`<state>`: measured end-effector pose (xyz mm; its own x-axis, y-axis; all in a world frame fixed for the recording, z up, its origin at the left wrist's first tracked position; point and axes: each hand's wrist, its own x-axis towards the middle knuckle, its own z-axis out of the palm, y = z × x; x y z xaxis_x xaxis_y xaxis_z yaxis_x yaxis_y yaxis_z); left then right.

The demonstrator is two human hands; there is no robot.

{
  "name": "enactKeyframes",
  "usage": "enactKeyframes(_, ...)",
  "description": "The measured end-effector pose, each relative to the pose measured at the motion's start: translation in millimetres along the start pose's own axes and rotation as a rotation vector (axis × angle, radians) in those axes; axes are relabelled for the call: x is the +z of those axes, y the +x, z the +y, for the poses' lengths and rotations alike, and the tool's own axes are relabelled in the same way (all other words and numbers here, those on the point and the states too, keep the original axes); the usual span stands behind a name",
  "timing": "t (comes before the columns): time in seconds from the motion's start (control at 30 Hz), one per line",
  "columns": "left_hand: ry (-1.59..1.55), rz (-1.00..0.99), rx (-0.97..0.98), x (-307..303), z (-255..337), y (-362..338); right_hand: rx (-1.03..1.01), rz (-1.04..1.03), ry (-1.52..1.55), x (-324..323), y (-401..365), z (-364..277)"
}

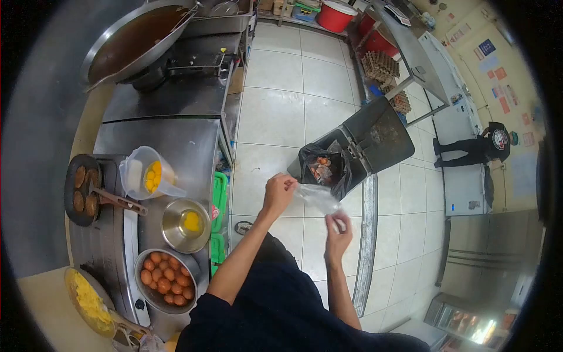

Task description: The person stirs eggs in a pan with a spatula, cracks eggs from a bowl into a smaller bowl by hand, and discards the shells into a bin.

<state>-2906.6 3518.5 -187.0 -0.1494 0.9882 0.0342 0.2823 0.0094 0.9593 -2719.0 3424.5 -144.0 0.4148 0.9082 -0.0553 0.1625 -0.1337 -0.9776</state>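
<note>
A thin, clear plastic bag (316, 198) is held up in the air just right of the frame's centre. It is see-through, crumpled and creased, with pale glints along its folds. It stretches slantwise from upper left to lower right. The left hand (279, 192) pinches its upper end, and the right hand (338, 230) grips its lower end from beneath.

Left counter carried a wok (111, 29) of brown liquid, a jug (132, 176) with yolks, a steel bowl (170, 222) of beaten egg, a basin (139, 277) of brown eggs and a frying pan (69, 198) with patties. Egg trays (381, 64) sat under the far table.
</note>
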Motion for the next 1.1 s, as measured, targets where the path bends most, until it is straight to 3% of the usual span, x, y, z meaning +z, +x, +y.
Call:
enactKeyframes(0.03,0.0,-0.006,0.003,15.1,-0.7,9.7,-0.143,0.151,-0.071,8.7,6.7,-25.4)
enactKeyframes(0.1,-0.251,-0.118,-0.038,41.4,2.0,23.0,-0.082,0.139,0.201,22.8,22.4,-38.6)
enactKeyframes(0.13,-0.254,-0.126,-0.042,49.4,7.8,26.9,-0.078,0.146,0.196,22.8,35.5,-28.6)
enactKeyframes(0.2,-0.271,-0.374,-0.022,58.4,25.4,33.0,-0.104,-0.159,0.008,16.2,75.5,8.9)
enactKeyframes(0.23,-0.274,-0.367,-0.029,61.2,30.9,32.9,-0.101,-0.168,0.004,15.3,96.5,18.6)
enactKeyframes(0.3,-0.341,-0.27,-0.079,61.5,33.1,28.3,-0.641,-0.006,-0.394,17.0,145.3,36.7)
enactKeyframes(0.33,-0.233,-0.244,0.059,58.8,27.2,23.0,-0.713,0.061,-0.548,15.9,176.1,53.3)
enactKeyframes(0.37,-0.22,-0.202,0.023,45.9,28.2,11.4,-0.79,0.107,-0.69,13.7,209.8,77.0)
enactKeyframes(0.4,-0.302,-0.31,0.027,21.4,37.0,-5.3,-0.888,0.095,-0.675,7.0,250.3,112.1)
enactKeyframes(0.43,-0.384,-0.402,0.027,-6.2,44.7,-24.9,-0.767,0.124,-0.811,-1.4,279.8,147.4)
enactKeyframes(0.47,-0.396,-0.483,-0.065,-38.2,45.1,-49.6,-0.866,0.073,-1.007,-23.2,322.7,213.8)
enactKeyframes(0.5,-0.419,-0.554,-0.161,-76.0,46.5,-78.3,-1.07,-0.14,-1.448,-70.7,399.2,330.8)
enactKeyframes(0.53,-0.439,-0.501,-0.209,-116.2,51.2,-107.0,-0.47,-0.092,-1.329,-38.0,351.0,269.8)
enactKeyframes(0.57,-0.499,-0.431,-0.269,-151.9,43.2,-139.8,-0.38,-0.271,-1.444,-39.8,376.9,292.9)
enactKeyframes(0.6,-0.501,-0.222,-0.389,-182.1,33.0,-175.7,-0.458,-0.31,-1.288,-6.1,329.0,246.7)
enactKeyframes(0.63,-0.267,0.151,-0.451,-205.3,14.9,-214.7,-0.53,-0.36,-1.135,29.8,279.8,198.8)
enactKeyframes(0.67,0.073,0.511,-0.498,-222.8,5.9,-241.7,-0.622,-0.545,-0.658,68.7,226.0,173.5)
enactKeyframes(0.7,0.182,0.736,-0.54,-240.4,-13.8,-269.3,-0.669,-0.703,-0.179,102.1,173.3,147.0)
enactKeyframes(0.73,0.867,0.718,-0.459,-250.2,-7.7,-290.3,-0.605,-0.794,-0.245,106.1,122.7,105.4)
enactKeyframes(0.77,0.868,0.747,-0.473,-252.3,-14.8,-301.5,-0.542,-0.888,-0.306,126.7,65.3,72.9)
enactKeyframes(0.83,1.14,0.519,-0.676,-252.4,-22.2,-318.0,-0.711,-1.133,-0.3,170.4,-39.9,-15.4)
enactKeyframes(0.87,1.245,0.498,-0.737,-252.3,-20.1,-320.9,-0.793,-1.321,-0.162,188.3,-80.8,-40.3)
enactKeyframes(0.9,1.241,0.531,-0.747,-253.8,-20.4,-326.2,-0.923,-1.508,-0.051,206.8,-120.3,-67.0)
enactKeyframes(0.97,0.865,0.685,-1.016,-256.9,-20.2,-344.2,-1.099,-1.774,-0.038,231.9,-186.9,-86.7)
enactKeyframes(1.0,0.71,0.746,-0.916,-255.8,-20.3,-355.9,-1.119,-1.79,-0.024,241.3,-207.2,-79.0)
enactKeyframes(1.07,0.665,0.821,-0.84,-248.9,-28.5,-367.2,-1.611,-1.804,-0.31,268.4,-251.3,-41.1)
enactKeyframes(1.1,0.624,0.862,-0.753,-248.6,-31.5,-372.2,-1.644,-1.811,-0.265,277.8,-267.4,-30.0)
